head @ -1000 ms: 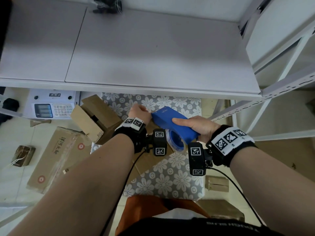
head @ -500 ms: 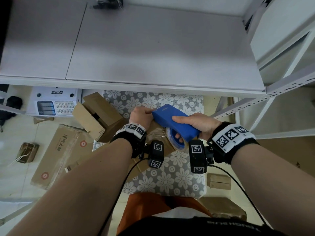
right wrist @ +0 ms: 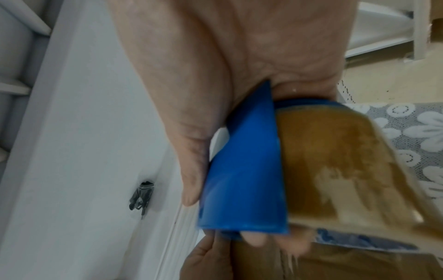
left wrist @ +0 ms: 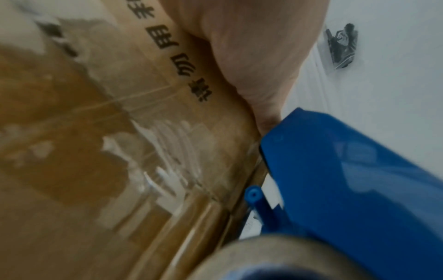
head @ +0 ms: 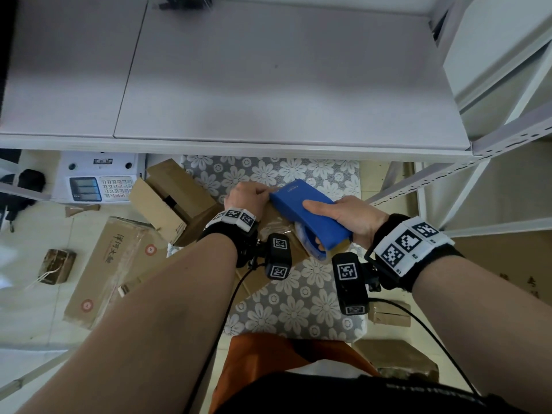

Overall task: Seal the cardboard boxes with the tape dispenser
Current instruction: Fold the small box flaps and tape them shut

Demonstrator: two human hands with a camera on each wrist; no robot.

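A brown cardboard box (head: 276,227) with shiny tape on its top lies on a floral-covered surface (head: 298,297), mostly hidden by my hands. My right hand (head: 348,218) grips a blue tape dispenser (head: 307,216), thumb along its top, and holds it tilted over the box. In the right wrist view the dispenser (right wrist: 242,180) carries a brown tape roll (right wrist: 335,161). My left hand (head: 248,195) curls over the box's far edge, right at the dispenser's front tip. In the left wrist view the box (left wrist: 95,170) shows black printed characters beside the dispenser (left wrist: 359,189).
A wide white shelf board (head: 268,85) juts out just above the hands. An open cardboard box (head: 167,198) stands to the left, with a flat box (head: 113,264) and a white scale (head: 98,183) beyond it. White shelf framing (head: 507,130) rises on the right.
Both hands and the dispenser have edged slightly away from me over the box. Both hands keep the same hold.
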